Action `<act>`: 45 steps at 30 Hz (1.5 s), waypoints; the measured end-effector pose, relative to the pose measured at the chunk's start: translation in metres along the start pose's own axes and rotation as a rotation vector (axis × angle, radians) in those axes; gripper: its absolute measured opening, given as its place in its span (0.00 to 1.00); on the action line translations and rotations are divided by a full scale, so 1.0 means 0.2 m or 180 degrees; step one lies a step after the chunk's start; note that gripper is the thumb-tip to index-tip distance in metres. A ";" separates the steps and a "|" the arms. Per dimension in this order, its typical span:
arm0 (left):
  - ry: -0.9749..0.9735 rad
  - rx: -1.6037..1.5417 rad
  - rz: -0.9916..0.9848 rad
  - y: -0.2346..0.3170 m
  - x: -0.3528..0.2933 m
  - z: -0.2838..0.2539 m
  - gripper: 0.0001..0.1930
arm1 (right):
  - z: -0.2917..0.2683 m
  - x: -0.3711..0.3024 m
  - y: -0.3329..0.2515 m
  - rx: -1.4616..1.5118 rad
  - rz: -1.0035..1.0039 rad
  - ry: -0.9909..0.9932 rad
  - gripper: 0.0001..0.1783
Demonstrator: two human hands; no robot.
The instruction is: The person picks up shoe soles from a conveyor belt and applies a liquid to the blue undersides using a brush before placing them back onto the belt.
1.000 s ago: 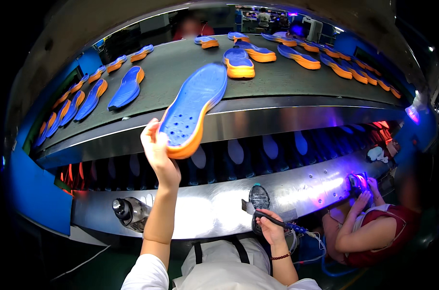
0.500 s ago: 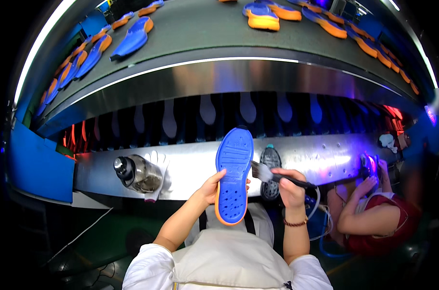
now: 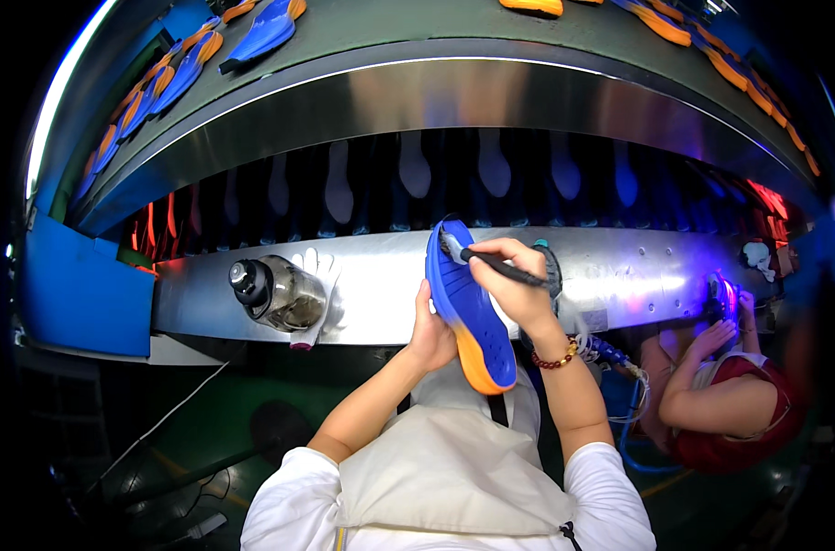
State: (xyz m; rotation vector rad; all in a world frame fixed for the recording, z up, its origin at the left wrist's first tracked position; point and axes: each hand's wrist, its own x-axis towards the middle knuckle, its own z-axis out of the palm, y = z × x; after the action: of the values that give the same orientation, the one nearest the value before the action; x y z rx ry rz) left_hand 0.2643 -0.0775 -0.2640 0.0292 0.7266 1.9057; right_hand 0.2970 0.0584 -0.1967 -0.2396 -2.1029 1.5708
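Note:
A blue and orange shoe sole [image 3: 468, 308] is tilted in front of me, its toe end pointing away. My left hand [image 3: 431, 331] grips it by its left side; some of the fingers are hidden beneath the sole. In my right hand [image 3: 519, 289] is a brush [image 3: 500, 266] with a black handle, its bristles against the inner face of the sole near the toe. Behind my right hand, a dark shoe sole [image 3: 551, 266] lies partly covered on the metal ledge [image 3: 381, 275].
A bottle [image 3: 284, 292] with a black cap lies on a white glove [image 3: 321, 275] at left. More blue and orange soles [image 3: 263, 32] sit on the conveyor belt [image 3: 390, 23]. On the right a co-worker in red [image 3: 725, 409] handles a lit shoe part.
The brush has moved from beside the sole's right edge onto its toe area. The sole has turned and tilted, showing its orange side wall. The whole view has shifted slightly.

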 end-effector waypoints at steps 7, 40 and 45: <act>-0.0111 -0.0052 0.0535 0.22 -0.06 -0.12 0.45 | 0.00 -0.26 -0.10 -0.0562 -0.0855 -0.1435 0.10; -0.0252 0.0058 0.1102 0.32 -0.17 0.21 0.54 | -0.14 -0.11 -0.31 0.0616 -0.1215 -0.2221 0.09; 0.0107 0.0037 0.1554 0.35 -0.16 0.24 0.54 | -0.15 -0.14 -0.22 0.0203 -0.1073 -0.1432 0.10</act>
State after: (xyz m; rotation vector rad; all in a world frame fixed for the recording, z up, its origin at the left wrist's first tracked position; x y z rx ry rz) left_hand 0.2376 -0.1007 -0.1809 0.1978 0.8050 2.3697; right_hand 0.3418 0.0583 -0.1562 0.5119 -2.2584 1.5829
